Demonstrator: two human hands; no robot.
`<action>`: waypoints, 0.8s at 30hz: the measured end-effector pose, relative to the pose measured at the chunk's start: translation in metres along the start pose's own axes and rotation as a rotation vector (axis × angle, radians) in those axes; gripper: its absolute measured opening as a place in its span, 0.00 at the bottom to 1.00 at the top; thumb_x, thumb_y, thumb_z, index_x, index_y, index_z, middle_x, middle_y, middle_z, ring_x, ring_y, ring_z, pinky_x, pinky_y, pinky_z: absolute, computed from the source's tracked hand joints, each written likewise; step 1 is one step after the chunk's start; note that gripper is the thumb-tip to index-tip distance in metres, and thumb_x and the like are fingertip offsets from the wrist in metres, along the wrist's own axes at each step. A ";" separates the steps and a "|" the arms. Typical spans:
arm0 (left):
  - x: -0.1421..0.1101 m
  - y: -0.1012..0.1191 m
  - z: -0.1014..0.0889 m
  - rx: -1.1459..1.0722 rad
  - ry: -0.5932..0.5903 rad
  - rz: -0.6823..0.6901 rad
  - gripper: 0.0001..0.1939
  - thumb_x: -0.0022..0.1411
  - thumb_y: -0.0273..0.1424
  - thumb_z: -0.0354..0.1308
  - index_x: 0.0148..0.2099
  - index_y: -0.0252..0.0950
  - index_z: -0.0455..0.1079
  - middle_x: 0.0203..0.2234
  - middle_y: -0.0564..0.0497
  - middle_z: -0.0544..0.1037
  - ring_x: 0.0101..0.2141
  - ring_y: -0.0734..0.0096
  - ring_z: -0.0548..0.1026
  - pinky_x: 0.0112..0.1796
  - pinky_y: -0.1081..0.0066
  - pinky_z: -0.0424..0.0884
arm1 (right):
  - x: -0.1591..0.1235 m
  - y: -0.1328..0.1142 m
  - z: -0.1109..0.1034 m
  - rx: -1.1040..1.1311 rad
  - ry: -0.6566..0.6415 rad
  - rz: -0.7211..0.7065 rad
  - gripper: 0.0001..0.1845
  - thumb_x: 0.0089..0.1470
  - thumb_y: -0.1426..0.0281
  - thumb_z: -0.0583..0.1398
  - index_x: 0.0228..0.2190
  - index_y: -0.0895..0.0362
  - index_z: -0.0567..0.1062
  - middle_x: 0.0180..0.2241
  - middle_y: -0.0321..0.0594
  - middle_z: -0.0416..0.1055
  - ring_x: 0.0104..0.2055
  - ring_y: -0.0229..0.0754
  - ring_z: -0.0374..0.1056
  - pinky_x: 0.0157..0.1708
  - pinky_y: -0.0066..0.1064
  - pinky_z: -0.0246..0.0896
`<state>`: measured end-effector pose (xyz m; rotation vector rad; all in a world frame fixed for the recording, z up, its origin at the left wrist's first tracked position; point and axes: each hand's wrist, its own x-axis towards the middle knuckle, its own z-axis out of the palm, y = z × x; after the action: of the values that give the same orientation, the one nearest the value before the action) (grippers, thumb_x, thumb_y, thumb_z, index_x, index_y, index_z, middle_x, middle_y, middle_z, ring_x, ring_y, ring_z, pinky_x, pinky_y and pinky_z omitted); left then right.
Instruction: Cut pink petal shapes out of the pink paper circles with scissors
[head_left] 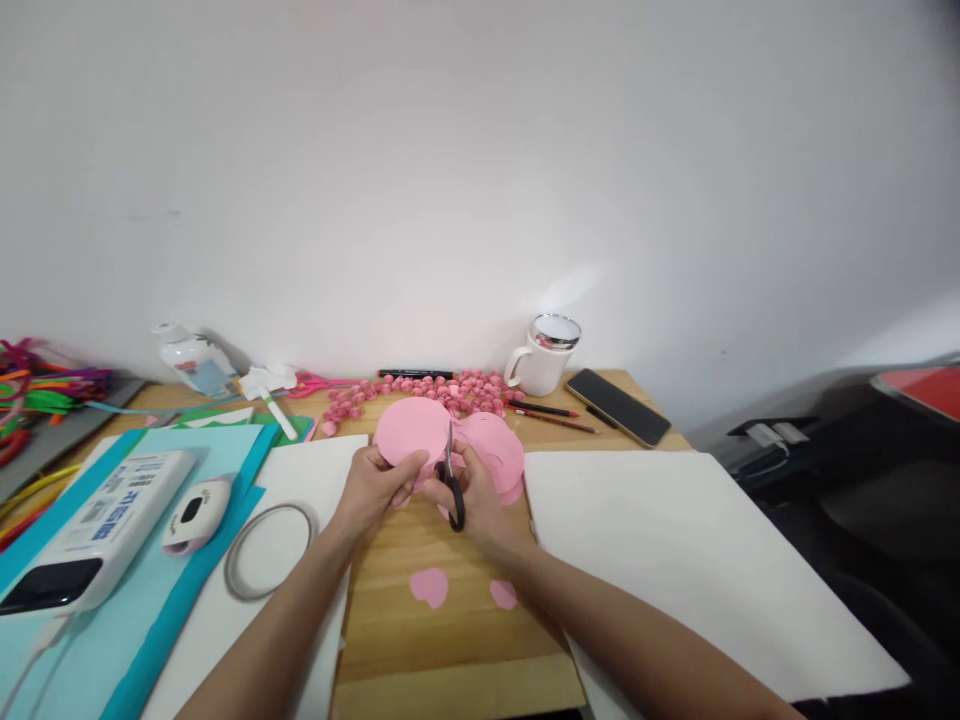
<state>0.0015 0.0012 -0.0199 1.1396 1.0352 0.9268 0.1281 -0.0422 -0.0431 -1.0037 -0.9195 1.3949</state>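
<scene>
My left hand (384, 480) pinches the lower edge of a round pink paper disc (411, 428), thumb on top. In my right hand (476, 500) is a pair of black-handled scissors (454, 500), its blades pointing up along the disc's right edge. Whether the blades are apart cannot be made out. Behind and under my right hand lie more pink paper circles (496, 450), partly hidden by it. Two small pink paper scraps, one on the left (429, 587) and one on the right (504, 595), rest on the wooden tabletop (457, 640) below my hands.
Small rolled pink paper pieces (420, 387) spread along the back, near a white mug (546, 352), pencils (555, 418) and a phone (619, 405). White sheets flank my hands; a tape roll (234, 570) lies left, beside a white power bank (112, 530).
</scene>
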 end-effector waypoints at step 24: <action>-0.005 0.006 0.005 0.100 0.135 0.017 0.24 0.45 0.35 0.64 0.10 0.35 0.54 0.04 0.59 0.56 0.11 0.84 0.54 0.14 0.78 0.52 | -0.002 0.004 0.004 -0.046 -0.034 0.042 0.25 0.38 0.66 0.67 0.37 0.54 0.62 0.17 0.24 0.63 0.18 0.33 0.59 0.18 0.23 0.52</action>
<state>0.0052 -0.0034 -0.0123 1.1822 1.1944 0.9856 0.1228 -0.0444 -0.0452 -1.0421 -0.9648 1.4349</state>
